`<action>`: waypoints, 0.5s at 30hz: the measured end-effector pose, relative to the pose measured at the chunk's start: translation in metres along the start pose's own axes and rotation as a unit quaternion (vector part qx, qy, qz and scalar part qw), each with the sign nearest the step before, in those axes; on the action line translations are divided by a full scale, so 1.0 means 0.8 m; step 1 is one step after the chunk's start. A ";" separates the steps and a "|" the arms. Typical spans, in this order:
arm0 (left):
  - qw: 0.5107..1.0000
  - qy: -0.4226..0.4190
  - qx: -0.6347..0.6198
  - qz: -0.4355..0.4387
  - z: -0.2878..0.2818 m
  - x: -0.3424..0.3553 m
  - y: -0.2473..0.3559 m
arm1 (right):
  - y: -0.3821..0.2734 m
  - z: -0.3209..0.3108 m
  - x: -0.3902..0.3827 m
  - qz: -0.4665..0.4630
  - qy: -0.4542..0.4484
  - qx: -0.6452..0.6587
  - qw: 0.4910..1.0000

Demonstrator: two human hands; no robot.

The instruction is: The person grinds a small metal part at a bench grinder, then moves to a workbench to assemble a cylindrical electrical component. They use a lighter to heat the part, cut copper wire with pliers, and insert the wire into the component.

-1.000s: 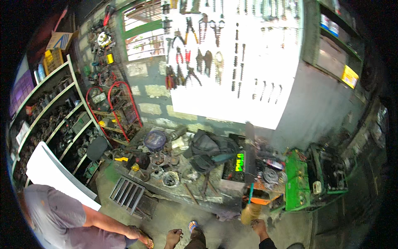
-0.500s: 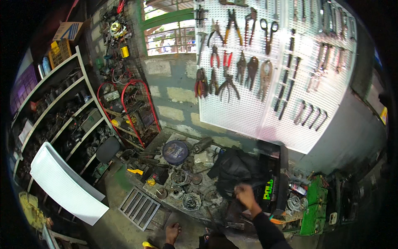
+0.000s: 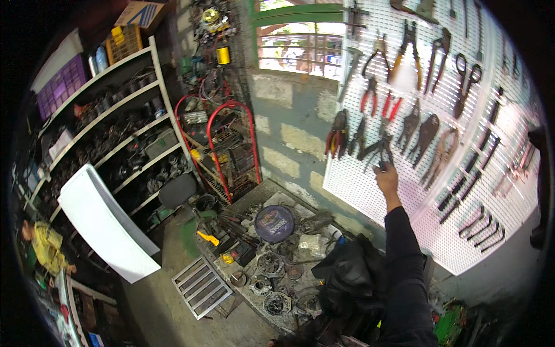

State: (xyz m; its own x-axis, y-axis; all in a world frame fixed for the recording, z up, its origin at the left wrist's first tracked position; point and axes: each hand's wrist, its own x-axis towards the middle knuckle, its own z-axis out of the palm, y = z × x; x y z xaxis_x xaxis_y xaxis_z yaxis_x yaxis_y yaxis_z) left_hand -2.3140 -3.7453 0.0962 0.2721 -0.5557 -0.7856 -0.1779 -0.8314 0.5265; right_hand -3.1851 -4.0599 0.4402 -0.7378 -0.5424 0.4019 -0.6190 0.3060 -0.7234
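My right hand [image 3: 386, 178] is raised to the white pegboard [image 3: 352, 179], its dark-sleeved arm stretched over the right end of the workbench. The fingers are closed around the lower handles of dark pliers [image 3: 380, 149], which are still against the board. Close by hang red-handled pliers [image 3: 369, 96], pliers with red and yellow grips [image 3: 337, 134] and locking pliers [image 3: 426, 133]. Higher up are yellow-handled cutters [image 3: 406, 52], and scissors [image 3: 464, 81] hang to the right. My left hand does not show.
On the bench [image 3: 248, 298] lie greasy round metal parts [image 3: 277, 303], a dark blue round lid [image 3: 274, 224] and black cloth [image 3: 347, 269]. A metal slatted frame [image 3: 202, 287] stands beside it. Left are shelves [image 3: 113, 141], a red hand truck [image 3: 256, 144] and a person in yellow [image 3: 47, 247].
My right hand has gone from the black cloth on the bench up to the pliers on the pegboard. My left hand has left the view, which has swung left.
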 end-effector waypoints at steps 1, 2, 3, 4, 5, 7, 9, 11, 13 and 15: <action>1.000 0.003 -0.012 -0.007 -0.001 -0.006 -0.004 | 0.012 0.008 0.020 0.011 -0.030 0.028 0.999; 1.000 0.005 -0.025 -0.010 -0.002 -0.010 -0.008 | 0.028 0.011 0.034 -0.015 0.009 0.021 1.000; 0.999 0.007 -0.039 -0.013 -0.006 -0.014 -0.017 | 0.039 0.026 0.042 -0.010 0.055 0.008 0.998; 0.998 0.006 -0.056 -0.014 -0.009 -0.018 -0.028 | 0.050 0.026 0.054 0.059 -0.001 0.095 0.994; 0.997 0.000 -0.078 -0.004 -0.013 -0.020 -0.039 | 0.054 0.031 0.061 -0.025 0.061 -0.012 0.998; 0.982 -0.053 -0.172 0.057 -0.016 -0.020 -0.059 | 0.053 0.022 0.061 -0.033 0.015 0.132 0.991; 0.983 -0.091 -0.157 0.013 -0.014 -0.015 -0.066 | 0.032 0.014 0.039 -0.135 0.060 0.120 0.982; 0.995 0.039 -0.035 0.080 -0.003 -0.014 -0.062 | -0.006 0.004 -0.004 -0.088 -0.061 0.220 0.970; 0.948 0.066 0.239 0.200 -0.002 -0.011 -0.046 | -0.054 0.015 -0.072 -0.099 -0.103 0.156 0.977; 0.963 0.082 0.207 0.153 0.001 -0.012 -0.027 | -0.106 0.044 -0.162 -0.136 -0.280 0.294 0.904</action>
State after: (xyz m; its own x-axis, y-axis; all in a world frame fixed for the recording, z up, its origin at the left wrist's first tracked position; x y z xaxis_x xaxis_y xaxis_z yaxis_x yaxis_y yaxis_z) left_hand -2.3137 -3.7220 0.0920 0.2858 -0.7952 -0.5348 -0.6266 -0.5773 0.5235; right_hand -3.0273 -4.0434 0.4299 -0.2260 -0.8960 0.3822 -0.3858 -0.2780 -0.8797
